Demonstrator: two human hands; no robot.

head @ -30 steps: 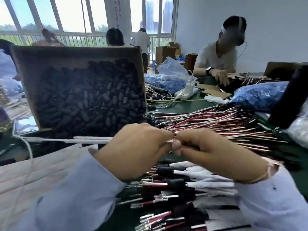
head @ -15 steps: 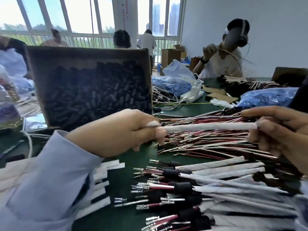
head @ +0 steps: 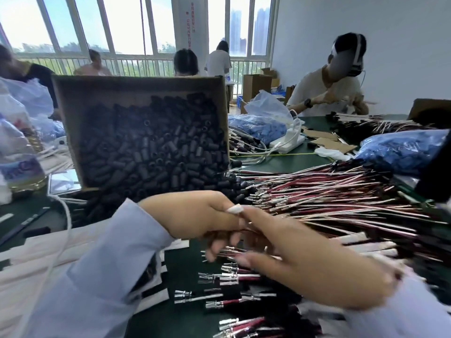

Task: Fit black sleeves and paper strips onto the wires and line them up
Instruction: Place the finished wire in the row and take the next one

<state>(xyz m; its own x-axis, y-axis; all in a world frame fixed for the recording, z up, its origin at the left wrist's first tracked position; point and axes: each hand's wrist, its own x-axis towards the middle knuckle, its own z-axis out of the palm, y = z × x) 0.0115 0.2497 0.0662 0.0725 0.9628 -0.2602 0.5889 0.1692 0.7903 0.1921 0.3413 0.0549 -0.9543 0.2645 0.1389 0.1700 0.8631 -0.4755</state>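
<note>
- Left grip [head: 195, 220] and right grip [head: 312, 264] had dropped to the finished row [head: 234, 276]; I judged the wire [head: 228, 250] was being lined up.
- Left grip curled round it; right, I couldn't tell.

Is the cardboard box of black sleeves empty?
No, the cardboard box is heaped with black sleeves, and some spill out past its lower right corner onto the table.
</note>
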